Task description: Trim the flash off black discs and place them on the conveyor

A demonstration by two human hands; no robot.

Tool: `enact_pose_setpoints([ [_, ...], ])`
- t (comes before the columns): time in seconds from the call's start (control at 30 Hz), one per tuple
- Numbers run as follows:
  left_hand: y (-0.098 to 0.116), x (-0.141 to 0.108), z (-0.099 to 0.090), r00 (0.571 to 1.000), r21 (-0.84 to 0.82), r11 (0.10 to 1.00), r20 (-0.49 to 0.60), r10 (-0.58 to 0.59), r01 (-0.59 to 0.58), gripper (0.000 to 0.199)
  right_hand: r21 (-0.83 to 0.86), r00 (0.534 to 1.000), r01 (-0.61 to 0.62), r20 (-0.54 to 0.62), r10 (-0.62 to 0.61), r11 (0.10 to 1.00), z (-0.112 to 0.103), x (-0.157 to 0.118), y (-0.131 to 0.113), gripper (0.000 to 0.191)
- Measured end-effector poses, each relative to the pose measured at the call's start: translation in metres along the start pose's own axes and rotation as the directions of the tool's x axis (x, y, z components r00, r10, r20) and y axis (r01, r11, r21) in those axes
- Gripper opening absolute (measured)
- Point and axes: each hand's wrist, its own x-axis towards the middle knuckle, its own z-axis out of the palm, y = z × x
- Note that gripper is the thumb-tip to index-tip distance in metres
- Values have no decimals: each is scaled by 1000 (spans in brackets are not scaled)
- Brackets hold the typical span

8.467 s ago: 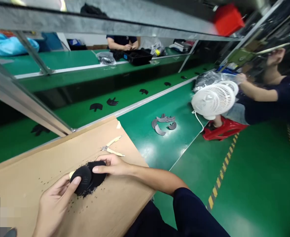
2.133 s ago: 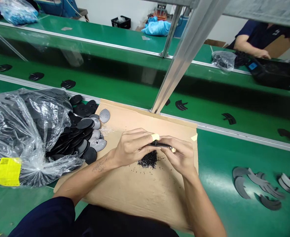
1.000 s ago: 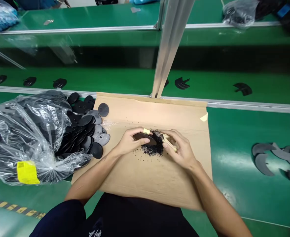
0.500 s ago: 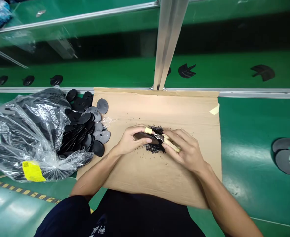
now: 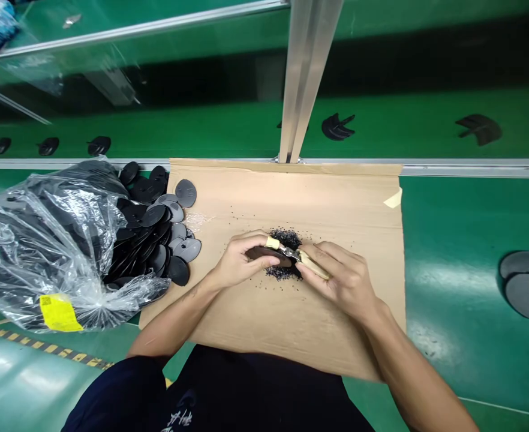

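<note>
My left hand (image 5: 242, 259) pinches a dark oval disc (image 5: 268, 256) between thumb and fingers, and yellow tape wraps one fingertip. Cream-handled cutters (image 5: 313, 265) lie in the grip of my right hand (image 5: 343, 275), their metal jaws at the right edge of the disc. Beneath both hands, small black scraps (image 5: 286, 239) are heaped on a cardboard sheet (image 5: 282, 318). To the left, a pile of black and grey discs (image 5: 150, 234) spills from a clear plastic bag (image 5: 44, 240) with a yellow label.
A metal post (image 5: 307, 78) rises behind the cardboard, beside a metal rail. On the green surface beyond lie several black curved parts (image 5: 337, 127). Grey curved pieces (image 5: 523, 294) lie at the far right. Tape (image 5: 393, 198) marks the cardboard's back right corner.
Both hands, with the disc and cutters, have shifted very slightly right. The disc is tilted a little differently. Black parts beyond the rail have slid slightly left.
</note>
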Motion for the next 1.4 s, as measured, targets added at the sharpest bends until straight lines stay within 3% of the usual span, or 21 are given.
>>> enact_pose_setpoints([
  [0.13,4,1,-3,1000,64,998,10,26,-27,27,-63,999,-22,-31,20,998,-2,0,4,21],
  [0.33,4,0,-1,980,230,957,134,147,-175,27,-176,1000,9,21,-5,984,-6,1,6,23],
  [0.5,3,-4,3,984,342,923,61,165,-176,28,-102,999,-33,37,37,994,-16,-1,8,24],
  [0.57,4,-4,4,993,318,942,-3,118,-111,26,25,995,-99,30,98,995,-16,-1,6,25],
  [0.67,7,-5,8,995,155,988,-95,-13,28,27,246,980,-197,26,197,949,-8,-1,-3,24],
  [0.8,8,-7,15,987,-68,995,-138,-82,73,27,390,976,-189,-29,217,901,5,-1,-16,14],
  [0.87,8,-7,14,995,-32,999,-91,-45,42,26,339,983,-134,-71,167,931,7,-1,-18,12],
  [0.93,6,-7,11,999,118,992,-7,46,-45,24,188,992,-42,-109,63,981,7,-3,-16,15],
  [1.03,4,-7,6,968,381,892,155,197,-243,22,-52,990,96,-99,-100,994,7,-5,-16,20],
  [1.1,3,-7,5,951,456,839,215,222,-299,22,-72,987,140,-73,-145,988,7,-6,-17,21],
  [1.23,2,-9,10,976,342,915,125,180,-213,22,181,991,59,-133,-35,982,1,-4,-16,27],
  [1.33,5,-10,14,999,128,991,5,34,-34,22,311,972,-108,-166,166,944,-7,-1,-12,27],
  [1.4,8,-11,16,999,-5,999,-31,-43,42,22,380,964,-170,-129,234,909,-9,0,-11,26],
])
